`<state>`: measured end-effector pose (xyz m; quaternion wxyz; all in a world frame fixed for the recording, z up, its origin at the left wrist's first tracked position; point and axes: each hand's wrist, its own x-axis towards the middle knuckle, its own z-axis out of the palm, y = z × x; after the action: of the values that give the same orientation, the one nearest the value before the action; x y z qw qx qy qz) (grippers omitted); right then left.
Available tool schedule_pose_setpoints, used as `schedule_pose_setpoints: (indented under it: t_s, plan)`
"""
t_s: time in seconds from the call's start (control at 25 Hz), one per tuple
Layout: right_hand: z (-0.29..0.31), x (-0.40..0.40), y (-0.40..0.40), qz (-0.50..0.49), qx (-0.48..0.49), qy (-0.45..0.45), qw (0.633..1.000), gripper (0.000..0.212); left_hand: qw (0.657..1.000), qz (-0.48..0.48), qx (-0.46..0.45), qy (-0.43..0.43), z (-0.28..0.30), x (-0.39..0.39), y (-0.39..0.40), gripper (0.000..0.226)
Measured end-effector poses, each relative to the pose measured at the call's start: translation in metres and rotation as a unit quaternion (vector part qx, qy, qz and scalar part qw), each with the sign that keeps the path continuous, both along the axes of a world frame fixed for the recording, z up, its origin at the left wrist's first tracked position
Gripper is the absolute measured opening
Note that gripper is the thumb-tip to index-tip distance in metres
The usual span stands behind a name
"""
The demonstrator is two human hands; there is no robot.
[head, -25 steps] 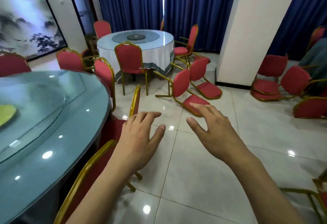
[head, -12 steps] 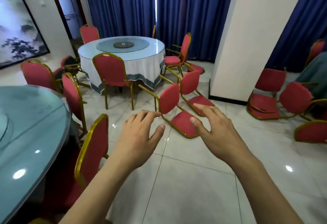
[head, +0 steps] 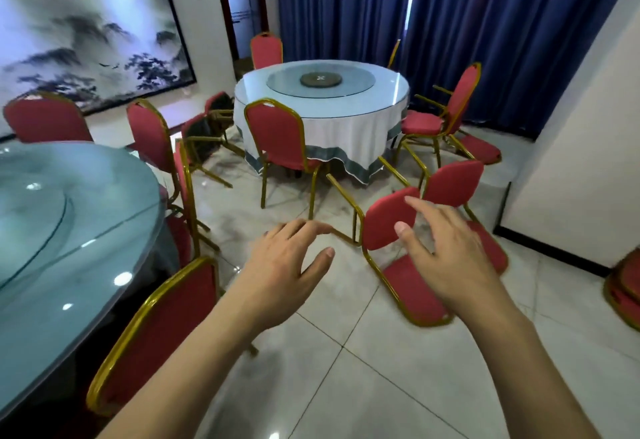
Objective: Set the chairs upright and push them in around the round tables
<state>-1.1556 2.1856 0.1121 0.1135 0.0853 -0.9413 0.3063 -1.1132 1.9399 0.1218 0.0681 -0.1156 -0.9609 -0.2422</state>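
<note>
A red chair with a gold frame (head: 388,220) lies tipped on its back on the tiled floor ahead, legs pointing at the far round table (head: 322,119). A second tipped chair (head: 453,182) lies just behind it. My left hand (head: 287,265) and my right hand (head: 446,251) reach forward in the air with fingers spread, holding nothing; my right hand hovers in front of the nearest tipped chair. Upright chairs (head: 277,133) stand at the far table. More upright chairs (head: 162,327) line the near glass-topped table (head: 69,230) at left.
Other tipped chairs (head: 204,133) lie left of the far table, and another (head: 623,286) at the right edge. A white pillar (head: 581,147) stands on the right. Blue curtains hang behind, and a painting covers the left wall.
The view has moved forward and turned left; the tipped chairs and far table are nearer. Both hands stay raised and spread, now closer to the nearest tipped chair.
</note>
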Motion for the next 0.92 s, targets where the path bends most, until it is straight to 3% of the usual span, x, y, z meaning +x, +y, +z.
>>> schedule_pose_setpoints:
  t_s: [0.2,0.52,0.92]
  plan:
    - [-0.009,-0.133,-0.014,0.04,0.002,-0.007,0.999,0.059,0.999,0.044,0.005,0.0,-0.014,-0.115,-0.012,0.045]
    - [-0.012,-0.344,-0.061,0.05,0.001,-0.008,0.999,0.052,0.998,0.05,0.04,-0.007,-0.013,-0.325,-0.058,0.046]
    - [-0.015,-0.566,-0.145,0.088,-0.007,-0.016,0.996,0.055,0.994,0.099,0.04,0.004,-0.025,-0.514,-0.153,0.047]
